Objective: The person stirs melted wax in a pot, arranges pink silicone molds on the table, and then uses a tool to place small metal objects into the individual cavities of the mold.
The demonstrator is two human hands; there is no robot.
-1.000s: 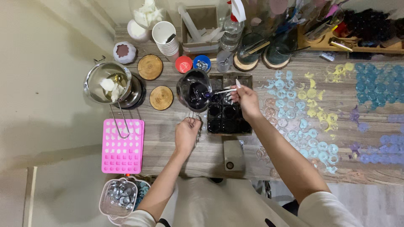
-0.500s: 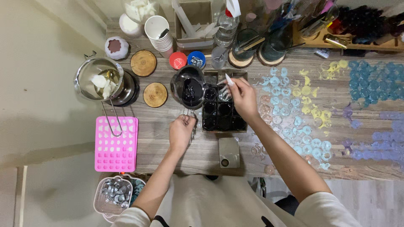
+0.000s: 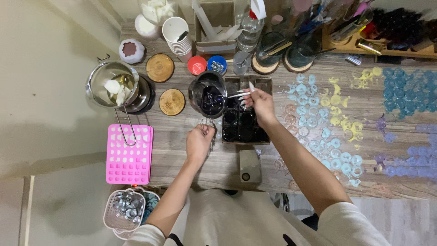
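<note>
My left hand (image 3: 198, 142) grips the wire handle of a small metal pot (image 3: 207, 95) that holds dark purple liquid. The pot hangs just left of a black mould tray (image 3: 243, 122) whose round cavities look dark. My right hand (image 3: 259, 102) holds a thin white stick (image 3: 234, 95) whose tip reaches into the pot over its right rim. The hand hovers above the upper part of the tray.
A steel pot (image 3: 119, 86) with white chunks stands at the left, with two round wooden coasters (image 3: 172, 102) beside it. A pink mould (image 3: 129, 154) lies at the front left, above a basket of metal cups (image 3: 126, 208). Blue, yellow and purple wax spots (image 3: 337, 123) cover the table's right. Cups and jars line the back.
The view has drifted slightly. Both hands stay on the pot handle and the stick, and the stick's tip has shifted a little inside the pot.
</note>
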